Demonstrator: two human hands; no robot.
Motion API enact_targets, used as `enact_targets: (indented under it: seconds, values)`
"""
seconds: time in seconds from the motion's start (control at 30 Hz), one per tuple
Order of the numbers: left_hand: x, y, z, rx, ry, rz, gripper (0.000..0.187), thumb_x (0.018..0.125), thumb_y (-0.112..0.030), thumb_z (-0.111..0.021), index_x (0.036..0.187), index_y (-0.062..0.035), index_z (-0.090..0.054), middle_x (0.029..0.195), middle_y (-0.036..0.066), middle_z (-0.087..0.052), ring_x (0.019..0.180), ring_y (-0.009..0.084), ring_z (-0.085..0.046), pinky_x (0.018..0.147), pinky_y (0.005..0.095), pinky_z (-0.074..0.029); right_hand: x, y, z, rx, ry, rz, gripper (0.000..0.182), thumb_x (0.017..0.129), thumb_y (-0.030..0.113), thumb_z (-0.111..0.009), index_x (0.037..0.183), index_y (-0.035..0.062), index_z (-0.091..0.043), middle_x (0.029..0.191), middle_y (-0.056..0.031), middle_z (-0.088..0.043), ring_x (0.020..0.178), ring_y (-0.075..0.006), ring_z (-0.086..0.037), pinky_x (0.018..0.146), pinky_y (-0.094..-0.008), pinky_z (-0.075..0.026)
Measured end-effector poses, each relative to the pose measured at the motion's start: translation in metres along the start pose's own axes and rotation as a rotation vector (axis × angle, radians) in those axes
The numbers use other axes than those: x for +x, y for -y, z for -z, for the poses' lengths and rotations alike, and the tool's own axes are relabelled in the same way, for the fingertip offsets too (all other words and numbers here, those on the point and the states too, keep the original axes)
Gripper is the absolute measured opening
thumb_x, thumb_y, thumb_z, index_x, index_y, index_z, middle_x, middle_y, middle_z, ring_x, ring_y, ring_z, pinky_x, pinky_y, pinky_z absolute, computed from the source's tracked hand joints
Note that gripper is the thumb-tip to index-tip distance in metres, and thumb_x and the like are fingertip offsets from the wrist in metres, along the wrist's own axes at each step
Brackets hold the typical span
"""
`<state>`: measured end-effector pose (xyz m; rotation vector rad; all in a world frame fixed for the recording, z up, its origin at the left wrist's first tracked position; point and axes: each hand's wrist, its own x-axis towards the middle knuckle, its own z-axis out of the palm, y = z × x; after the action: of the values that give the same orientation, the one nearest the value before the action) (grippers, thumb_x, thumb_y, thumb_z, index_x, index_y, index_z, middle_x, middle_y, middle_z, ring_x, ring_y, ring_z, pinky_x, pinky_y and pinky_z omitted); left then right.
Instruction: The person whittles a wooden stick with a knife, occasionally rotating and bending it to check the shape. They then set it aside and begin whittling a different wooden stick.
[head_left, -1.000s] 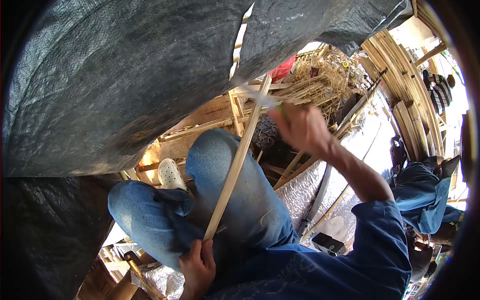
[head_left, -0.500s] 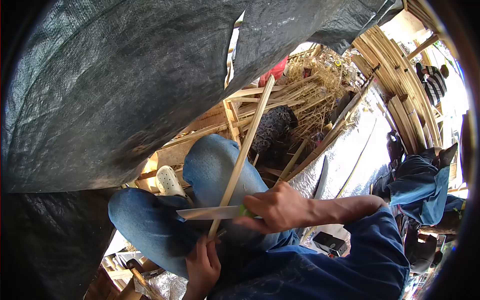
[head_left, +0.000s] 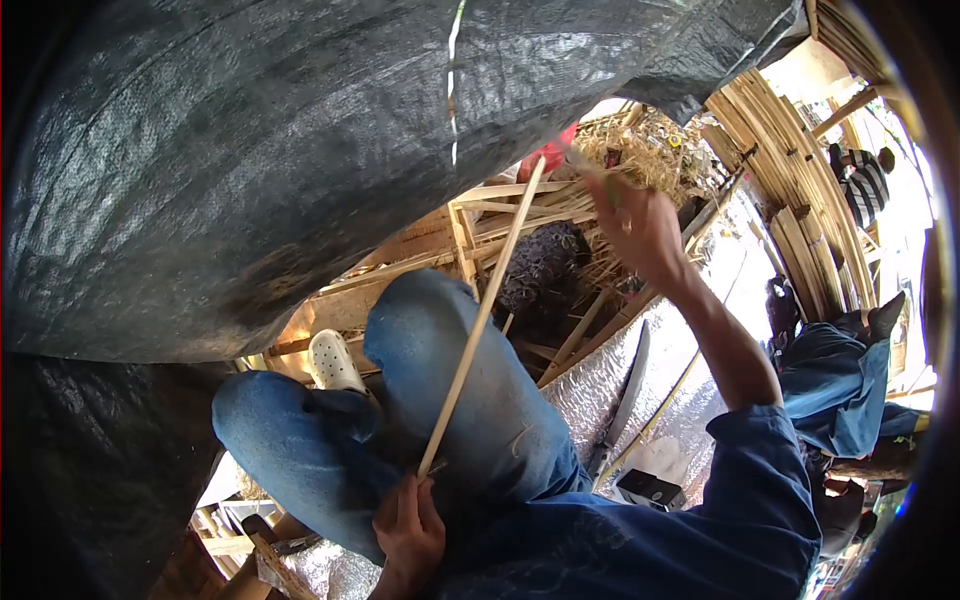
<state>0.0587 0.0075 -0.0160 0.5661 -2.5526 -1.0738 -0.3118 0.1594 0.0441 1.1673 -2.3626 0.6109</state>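
Observation:
My left hand (head_left: 409,522) is closed around the lower end of a long, pale wooden strip (head_left: 480,325). The strip slants up across my jeans (head_left: 430,330), its far end near a red plastic bag (head_left: 548,152). My right hand (head_left: 640,228) is raised beyond my knees, close to the strip's far end. Its fingers are closed around a knife (head_left: 580,160), which is smeared by motion and pale against the straw behind; the handle is mostly hidden in the grip.
A dark tarp (head_left: 250,180) hangs at the upper left. Shavings and straw (head_left: 650,155) lie ahead. Silvery foil sheeting (head_left: 720,310) covers the ground to the right, with a curved dark blade (head_left: 628,390) and a black box (head_left: 650,488). A person in jeans (head_left: 835,370) is at the right edge.
My right hand has swung the knife up and away from the strip's lower part, toward its far end. My left hand keeps its hold on the strip.

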Motion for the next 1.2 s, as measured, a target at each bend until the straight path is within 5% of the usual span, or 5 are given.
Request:
enact_targets:
  seconds: [0.13, 0.37, 0.6, 0.67, 1.2]
  values:
    - [0.002, 0.005, -0.004, 0.022, -0.059, -0.045, 0.014, 0.085, -0.001, -0.059, 0.098, 0.0058, -0.059, 0.072, 0.016, -0.061, 0.06, 0.0311, -0.062, 0.05, 0.0368, -0.048, 0.005, 0.013, 0.034, -0.02, 0.348, -0.491, 0.036, 0.099, 0.024, -0.044, 0.076, 0.001, -0.058, 0.043, -0.0042, -0.048, 0.033, -0.0159, -0.047, 0.029, -0.0298, -0.035]
    - [0.006, -0.005, 0.0, 0.053, 0.023, -0.034, 0.023, 0.084, -0.002, -0.061, 0.106, 0.0053, -0.06, 0.077, 0.015, -0.062, 0.057, 0.0288, -0.058, 0.049, 0.0353, -0.046, -0.076, 0.129, 0.01, 0.425, 0.478, 0.245, 0.036, 0.091, 0.039, -0.057, 0.07, 0.0097, -0.054, 0.048, -0.0016, -0.051, 0.032, -0.0173, -0.048, 0.03, -0.0325, -0.041]
    - [-0.003, -0.007, -0.009, 0.069, -0.074, -0.075, 0.03, 0.084, -0.001, -0.061, 0.113, 0.0053, -0.06, 0.077, 0.015, -0.062, 0.06, 0.0271, -0.057, 0.053, 0.0348, -0.046, -0.01, 0.0, -0.009, -0.779, 0.187, 0.387, 0.026, 0.095, 0.021, -0.045, 0.084, 0.0039, -0.06, 0.061, -0.0002, -0.05, 0.043, -0.0101, -0.048, 0.029, -0.0285, -0.033]
    - [-0.001, -0.01, -0.007, 0.142, -0.026, -0.055, 0.029, 0.084, -0.002, -0.061, 0.112, 0.0053, -0.06, 0.075, 0.014, -0.062, 0.059, 0.0264, -0.058, 0.052, 0.0347, -0.047, 0.028, -0.023, 0.01, -0.127, 0.319, -0.431, 0.035, 0.099, 0.026, -0.041, 0.084, 0.0012, -0.06, 0.052, -0.0016, -0.047, 0.037, -0.0099, -0.043, 0.029, -0.0289, -0.031]
    - [0.013, -0.004, -0.001, -0.011, 0.176, 0.184, 0.012, 0.091, -0.008, -0.05, 0.082, -0.001, -0.048, 0.057, 0.018, -0.055, 0.051, 0.0362, -0.06, 0.042, 0.0408, -0.044, -0.085, 0.112, -0.018, 0.425, 0.453, 0.2, 0.045, 0.093, 0.044, -0.052, 0.065, 0.0081, -0.052, 0.048, -0.0016, -0.048, 0.032, -0.0135, -0.044, 0.029, -0.0302, -0.038]
